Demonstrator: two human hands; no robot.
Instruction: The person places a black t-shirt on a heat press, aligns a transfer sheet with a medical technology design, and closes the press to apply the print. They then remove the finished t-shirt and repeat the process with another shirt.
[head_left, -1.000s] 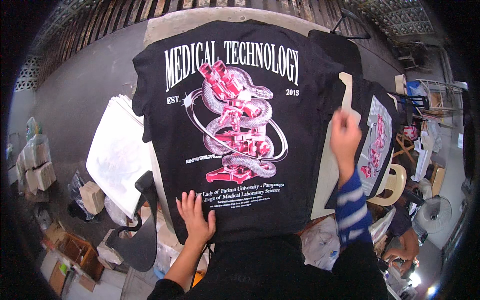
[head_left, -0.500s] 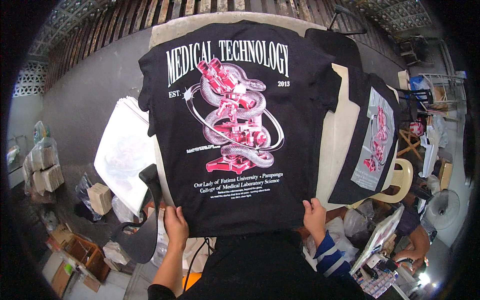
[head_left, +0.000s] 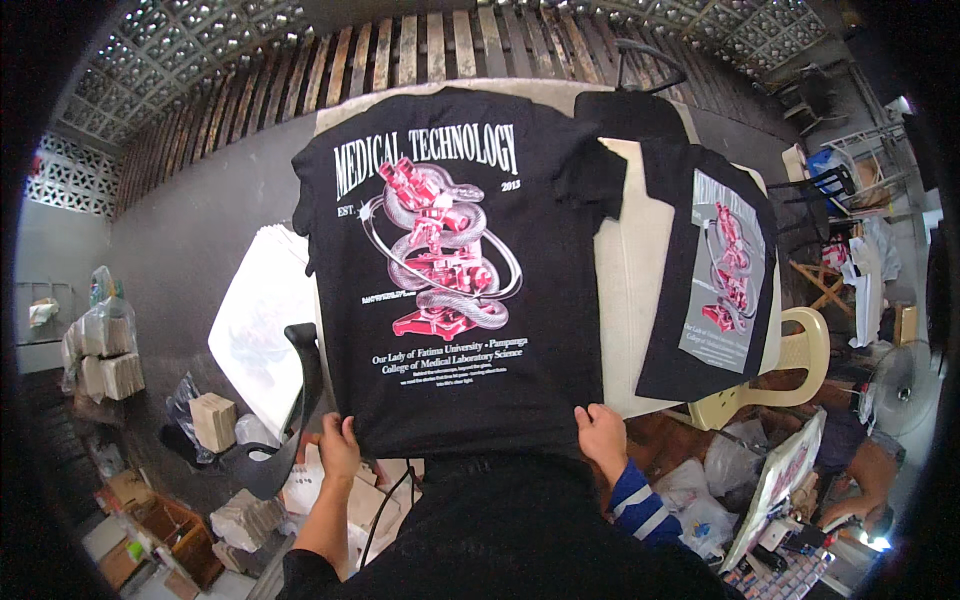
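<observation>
A black T-shirt (head_left: 455, 270) lies spread, print side up, over a pale board. Its print shows a pink microscope with a grey snake coiled round it, and white lettering. My left hand (head_left: 339, 447) grips the near left corner of the hem, thumb on top. At the near right corner, my right hand (head_left: 602, 440) pinches the hem; a blue sleeve with pale stripes covers that forearm. The hem hangs slightly slack between both hands, close to my body. Fingers beneath the fabric are hidden.
A second black shirt (head_left: 655, 340) with a grey-backed print sheet (head_left: 735, 270) lies right, near a cream plastic chair (head_left: 812, 365). White sheets (head_left: 262, 325) and a black curved chair arm (head_left: 300, 400) sit left. Another person's arm (head_left: 865, 485) shows lower right, by a fan (head_left: 910, 385).
The view has tilted, showing more of the far slats and wall. The shirt sits further left in the picture, its right side more creased. Both hands keep hold of the hem.
</observation>
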